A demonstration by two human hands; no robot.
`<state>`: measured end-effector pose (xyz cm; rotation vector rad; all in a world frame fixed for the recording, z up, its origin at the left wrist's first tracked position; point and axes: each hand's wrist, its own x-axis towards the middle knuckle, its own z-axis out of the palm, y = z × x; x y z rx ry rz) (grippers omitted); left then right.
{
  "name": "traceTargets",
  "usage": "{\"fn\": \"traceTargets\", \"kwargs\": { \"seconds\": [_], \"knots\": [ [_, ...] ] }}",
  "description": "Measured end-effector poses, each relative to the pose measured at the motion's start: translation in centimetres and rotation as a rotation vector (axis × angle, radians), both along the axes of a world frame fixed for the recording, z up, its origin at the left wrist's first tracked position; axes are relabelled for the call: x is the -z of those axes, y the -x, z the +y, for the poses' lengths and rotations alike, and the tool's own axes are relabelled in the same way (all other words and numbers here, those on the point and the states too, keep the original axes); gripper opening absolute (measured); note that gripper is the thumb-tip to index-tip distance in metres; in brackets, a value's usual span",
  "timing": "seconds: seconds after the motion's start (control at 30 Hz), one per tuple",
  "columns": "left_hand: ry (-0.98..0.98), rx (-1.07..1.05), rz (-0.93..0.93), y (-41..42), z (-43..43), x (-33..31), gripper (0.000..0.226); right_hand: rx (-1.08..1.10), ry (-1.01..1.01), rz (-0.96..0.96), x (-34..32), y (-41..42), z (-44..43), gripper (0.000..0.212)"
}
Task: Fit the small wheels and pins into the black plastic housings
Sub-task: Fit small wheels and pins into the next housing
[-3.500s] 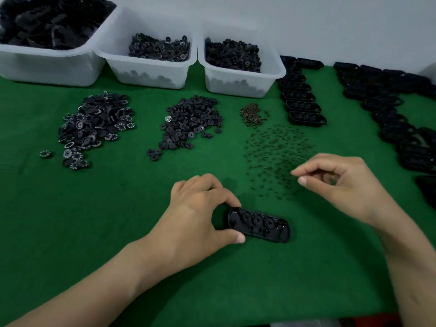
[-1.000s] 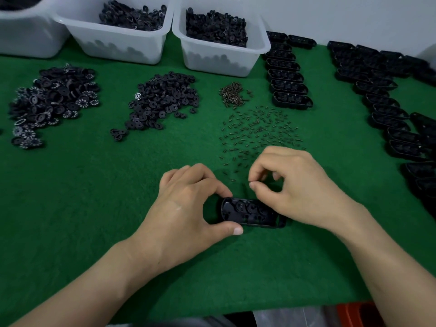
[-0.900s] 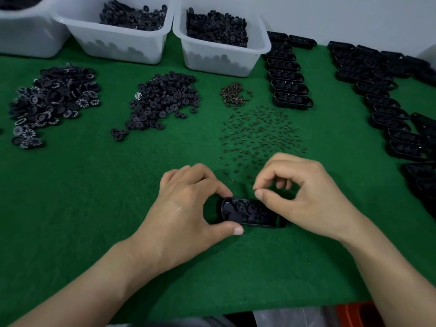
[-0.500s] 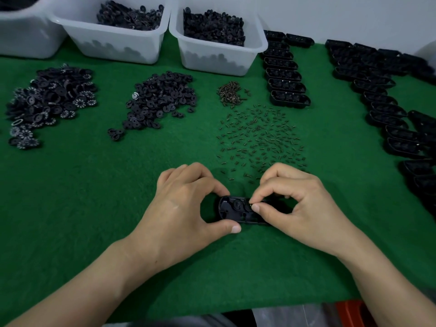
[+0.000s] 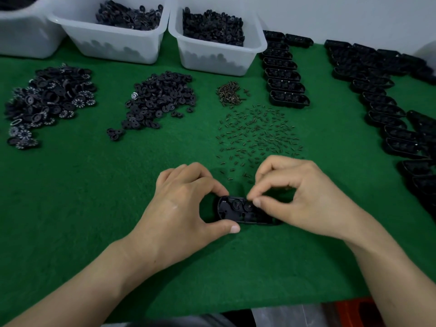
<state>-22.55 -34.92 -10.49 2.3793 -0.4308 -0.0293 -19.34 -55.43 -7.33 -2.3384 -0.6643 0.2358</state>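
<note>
While two loose piles of small wheels, the toothed wheels (image 5: 47,102) at the far left and the plain wheels (image 5: 160,100) nearer the centre, lie on the green felt (image 5: 82,197), the left hand (image 5: 186,208) clamps the left end of one black housing (image 5: 236,208) between forefinger and thumb. This holds it flat near the front edge. Inside it, two round wheels already sit in their seats; whether each has its pin cannot be told. Just behind lie the scattered pins (image 5: 259,133), with plenty left. The right hand (image 5: 304,197) holds thumb and forefinger pinched together over the housing's middle, probably on a pin too small to see. Farther right are a row of housings (image 5: 285,76) and a larger spread of housings (image 5: 389,114). Which of these are finished is unclear, so much of the job likely remains.
</note>
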Motion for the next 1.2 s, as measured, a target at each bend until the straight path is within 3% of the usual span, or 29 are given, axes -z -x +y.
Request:
{"fn": "traceTargets", "kwargs": {
  "seconds": [0.17,0.37,0.63,1.2],
  "knots": [
    [-0.001,0.006,-0.004,0.0,0.0,0.0,0.052,0.039,0.156,-0.155,-0.1,-2.1,2.3,0.008],
    [0.001,-0.002,-0.006,0.0,0.1,0.1,0.047,-0.033,0.302,-0.21,0.3,-2.5,3.6,0.007],
    [0.008,0.005,0.001,0.0,0.1,0.0,0.05,0.164,-0.195,0.016,0.2,0.0,-1.3,0.005],
    [-0.008,-0.006,-0.019,0.1,-0.1,-0.1,0.052,0.138,-0.173,-0.118,2.9,1.9,-1.5,0.008]
  ]
}}
